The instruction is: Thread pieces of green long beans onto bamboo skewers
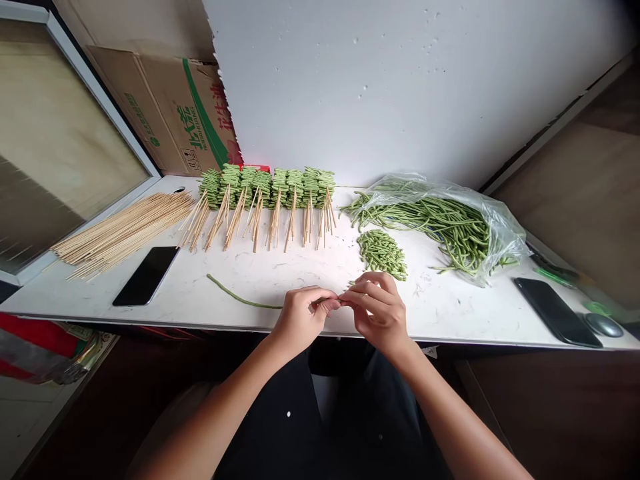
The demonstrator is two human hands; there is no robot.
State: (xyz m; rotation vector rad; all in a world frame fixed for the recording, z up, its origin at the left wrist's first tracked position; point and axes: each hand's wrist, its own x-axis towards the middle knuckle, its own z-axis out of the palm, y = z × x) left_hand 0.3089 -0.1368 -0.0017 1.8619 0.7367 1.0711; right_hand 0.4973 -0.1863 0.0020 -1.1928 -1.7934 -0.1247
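Note:
My left hand [303,317] and my right hand [377,310] meet at the table's front edge, both pinched on one long green bean [235,295] whose free end trails off to the left over the white table [200,293]. Just beyond my right hand lies a small pile of cut bean pieces [383,253]. Further back stands a row of bean pieces threaded on bamboo skewers [270,197].
A heap of bare bamboo skewers [125,230] lies at the left, with a black phone [146,275] beside it. A clear plastic bag of long beans [450,223] sits at the right, then a second phone [556,311]. A cardboard box [170,107] leans behind.

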